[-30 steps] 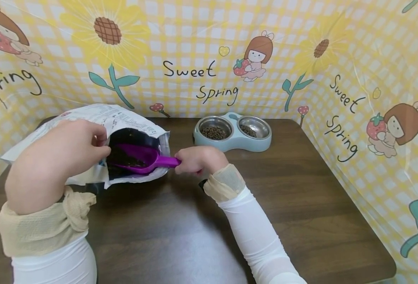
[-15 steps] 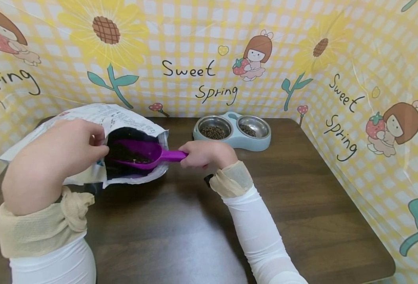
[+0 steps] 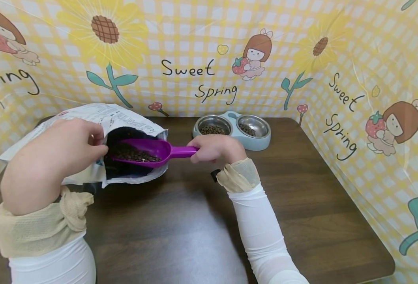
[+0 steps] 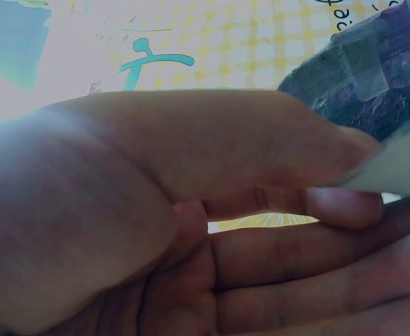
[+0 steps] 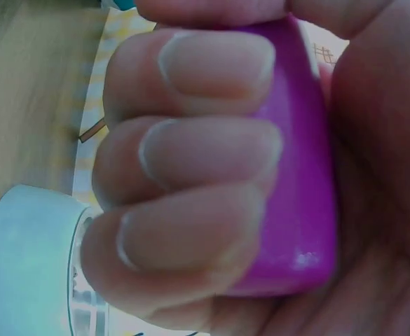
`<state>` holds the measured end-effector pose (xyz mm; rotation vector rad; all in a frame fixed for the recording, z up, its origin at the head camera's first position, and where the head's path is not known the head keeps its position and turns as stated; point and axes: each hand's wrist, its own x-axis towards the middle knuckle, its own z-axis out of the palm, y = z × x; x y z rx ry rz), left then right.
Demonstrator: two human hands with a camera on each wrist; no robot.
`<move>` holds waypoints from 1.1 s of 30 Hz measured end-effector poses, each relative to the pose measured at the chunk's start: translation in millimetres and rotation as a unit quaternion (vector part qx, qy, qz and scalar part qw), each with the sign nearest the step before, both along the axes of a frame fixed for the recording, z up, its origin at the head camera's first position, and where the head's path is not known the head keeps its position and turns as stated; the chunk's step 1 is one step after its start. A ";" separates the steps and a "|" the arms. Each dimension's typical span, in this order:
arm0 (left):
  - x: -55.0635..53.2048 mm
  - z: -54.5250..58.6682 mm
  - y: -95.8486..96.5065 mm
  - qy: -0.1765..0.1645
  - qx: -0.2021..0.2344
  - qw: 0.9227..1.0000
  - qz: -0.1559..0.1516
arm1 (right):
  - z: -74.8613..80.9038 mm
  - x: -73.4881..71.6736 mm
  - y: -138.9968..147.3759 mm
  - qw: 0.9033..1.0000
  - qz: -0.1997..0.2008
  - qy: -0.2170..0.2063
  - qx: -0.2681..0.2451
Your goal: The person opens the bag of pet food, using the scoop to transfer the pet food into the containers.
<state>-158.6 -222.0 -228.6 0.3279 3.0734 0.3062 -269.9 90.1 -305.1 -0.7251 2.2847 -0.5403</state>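
Yellow checked backdrop [image 3: 184, 27] with cartoon print wraps behind and beside a dark wood desk [image 3: 319, 221]. Far left: left hand [image 3: 52, 157], arm in from the front edge, thumb and index fingers clamped on the near side of the bag's mouth; its wrist view shows the pinch on a thin pale edge. White bag [image 3: 123, 118] lies along the back-left part of the desk, covering most of that corner, mouth facing the right edge. Purple scoop [image 3: 160, 146] straddles that mouth: blade mostly inside, loaded with brown kibble [image 3: 134, 154], handle [image 3: 184, 152] out past the bag rim. Long axis roughly parallel to the back edge, tip toward the left edge. Key relation: blade lies left of the right hand [image 3: 219, 148], whose fingers are wrapped tight round the handle end. That hand is nearer the feeder. Pale blue double feeder [image 3: 260, 145] sits right of the bag by the back edge, short of the back-right corner. Its left steel bowl [image 3: 226, 125] holds kibble, partly hidden by the right hand; right steel bowl [image 3: 262, 125] holds a smaller heap. In the way: bag rim around the blade, left hand just off its tip side. Gap between right hand and feeder: can't tell from head view.
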 end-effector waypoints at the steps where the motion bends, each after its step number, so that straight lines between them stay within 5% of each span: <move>1: 0.1 -0.1 -0.2 -0.001 0.001 1.000 0.000 | 0.7 0.2 0.3 1.000 0.000 0.002 0.001; 20: 3.9 5.2 2.8 -0.001 0.003 1.000 0.003 | 6.9 -6.9 26.2 0.993 0.018 0.112 -0.026; 33: 3.1 3.9 1.5 -0.004 0.004 1.000 0.005 | 11.0 -9.8 63.1 0.990 -0.035 0.134 -0.027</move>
